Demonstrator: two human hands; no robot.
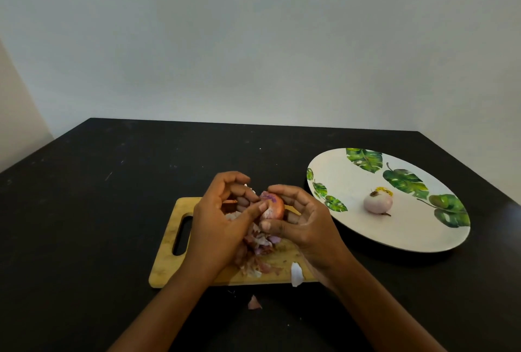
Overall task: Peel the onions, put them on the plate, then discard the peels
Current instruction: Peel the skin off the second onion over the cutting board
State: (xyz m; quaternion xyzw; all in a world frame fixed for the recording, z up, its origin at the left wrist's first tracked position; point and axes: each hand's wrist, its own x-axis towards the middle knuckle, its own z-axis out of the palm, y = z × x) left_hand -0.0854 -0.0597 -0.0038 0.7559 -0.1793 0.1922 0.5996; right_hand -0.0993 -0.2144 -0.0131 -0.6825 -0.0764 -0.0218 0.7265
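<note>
Above the middle of the wooden cutting board [166,264], both hands meet around the held onion [273,206]. It still wears orange-brown skin on its right side, with a purple patch showing at the top. The left hand [222,219] has its fingers curled in, and its thumb presses against the onion's left face. The right hand [304,222] wraps the onion from the other side, with the fingers curved behind it and the thumb tucked under the front. Both hands are clamped on that onion, raised off the board.

Directly below the hands, a loose pile of peels [260,244] lies on the board, pink, white and brown. A pale white scrap [296,274] lies over the board's near edge, towards its right corner. A small pinkish scrap [254,303] lies on the dark surface [98,225] just in front of the board.

To the right of the board, and near it, sits a round white plate [394,233] printed with green leaves. A peeled onion [377,203], pale purple, rests on it near the middle.

The board's handle slot is at its left end.
</note>
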